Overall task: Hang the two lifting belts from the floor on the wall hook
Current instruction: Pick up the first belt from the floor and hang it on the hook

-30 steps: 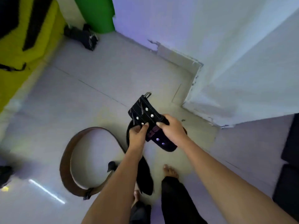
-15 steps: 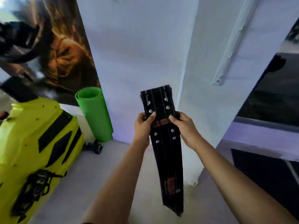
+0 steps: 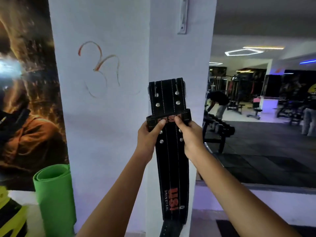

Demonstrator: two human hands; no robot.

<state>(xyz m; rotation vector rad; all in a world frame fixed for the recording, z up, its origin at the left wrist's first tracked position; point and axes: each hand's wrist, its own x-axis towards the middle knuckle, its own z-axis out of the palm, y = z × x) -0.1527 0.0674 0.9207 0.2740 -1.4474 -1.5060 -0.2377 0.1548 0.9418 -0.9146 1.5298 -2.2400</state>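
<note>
Your left hand (image 3: pixel 150 132) and right hand (image 3: pixel 189 134) clamp the black stitched leather lifting belt (image 3: pixel 172 161) at its loop, buckle end upright against the white pillar (image 3: pixel 177 53), presumably for hooking.

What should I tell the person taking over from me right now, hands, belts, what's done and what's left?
Left hand: gripping the black belt at its loop band, left edge.
Right hand: gripping the same band, right edge.
Black belt: held upright in front of the white pillar, buckle end up, tail hanging down. A metal wall bracket sits higher on the pillar; whether it is the hook is unclear.
Done: nothing hung.
Left: hang this belt, then fetch the second belt, which is out of view, and hang it too.
</note>
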